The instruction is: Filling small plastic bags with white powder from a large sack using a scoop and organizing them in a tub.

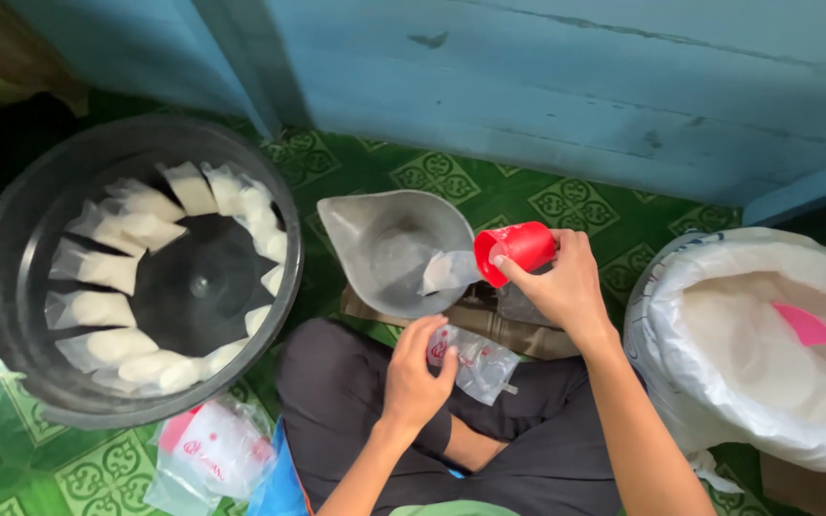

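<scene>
My right hand (558,280) grips a small red cup (515,251), tipped on its side with its mouth facing left toward a grey scale pan (389,250). A small clear bag (446,270) lies at the cup's mouth over the pan's right edge. My left hand (416,370) rests on a stack of empty clear plastic bags (482,364) lying on my lap, fingers pinching the top one.
A large black bucket (11,277) at the left holds several filled white bags ringed round its inside wall. An open white sack of sugar-like grains (719,325) with a pink scoop (815,332) stands at the right. Another bag bundle (217,449) lies on the green patterned floor.
</scene>
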